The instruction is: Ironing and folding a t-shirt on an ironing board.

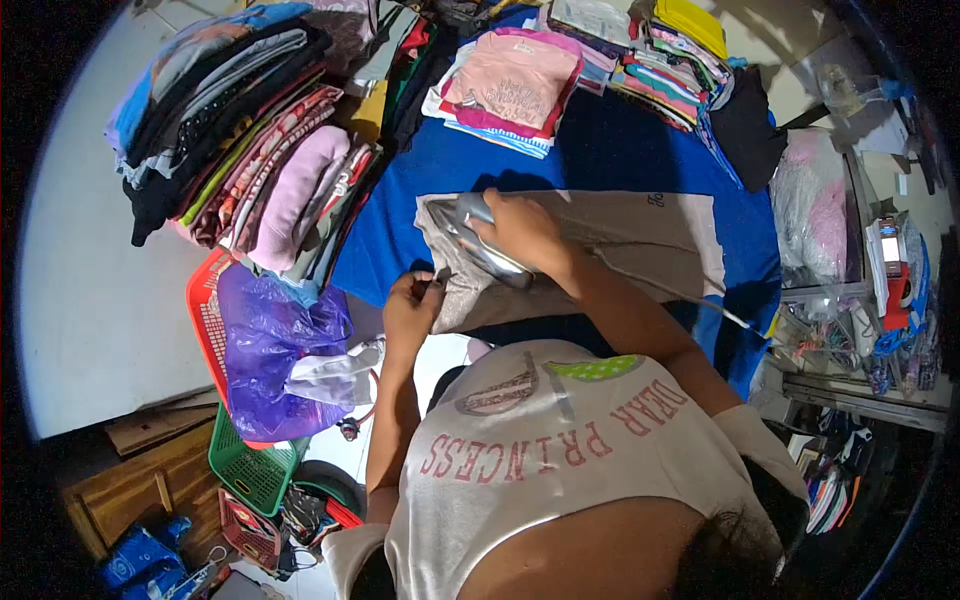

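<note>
Beige trousers (540,311) lie lengthwise on a blue cloth (360,240), their gathered end to the left and some dark lettering near the far right corner. My right hand (521,232) grips the grey handle of a clothes iron (469,240), whose metal body rests on the gathered part. At the near left edge of the trousers, my left hand (412,304) pinches the fabric between thumb and fingers. From beneath my right forearm, the iron's cord (675,298) runs to the right across the cloth.
Tall stacks of folded clothes (247,150) stand at the left. Folded shirts (517,82) and another clothes pile (667,67) lie along the far side. A red basket (206,300) with a purple plastic bag (281,352) sits left of me. Shelves (862,397) flank the right.
</note>
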The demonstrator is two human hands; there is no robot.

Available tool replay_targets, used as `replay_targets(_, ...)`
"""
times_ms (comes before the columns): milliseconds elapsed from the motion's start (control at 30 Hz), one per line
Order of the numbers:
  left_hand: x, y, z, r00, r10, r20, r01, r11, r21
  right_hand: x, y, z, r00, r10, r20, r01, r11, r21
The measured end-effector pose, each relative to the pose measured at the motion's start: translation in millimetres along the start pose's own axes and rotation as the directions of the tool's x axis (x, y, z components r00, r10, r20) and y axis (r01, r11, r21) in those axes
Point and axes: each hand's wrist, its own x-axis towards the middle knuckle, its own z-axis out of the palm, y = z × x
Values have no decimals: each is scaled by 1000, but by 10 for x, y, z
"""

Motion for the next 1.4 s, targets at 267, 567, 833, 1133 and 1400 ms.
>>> replay_targets(267, 97, -82, -39, 996, 60, 71, -80, 936, 342, -231, -29, -72, 999, -27, 46, 28, 999, -26)
replay_targets(567, 152, -195, -37, 996, -83, 19, 82, 995, 57, -404, 9, 17, 968, -158, 195, 160, 987, 6)
replay_targets(833, 117, -177, -24, 977, -130, -168, 65, 936, -346, -595, 8, -49, 993, -94, 75, 86, 991, 104)
replay_targets(1133, 172, 328, 300, 908, 286, -306, -316, 947, -53, -543, 961, -511, 955, 279, -105, -291, 948, -126)
replay_targets(1400, 633, 505, 1275, 759, 598, 256, -600, 492, 631, -580, 1186, -494, 980, 175, -98, -187, 972, -139)
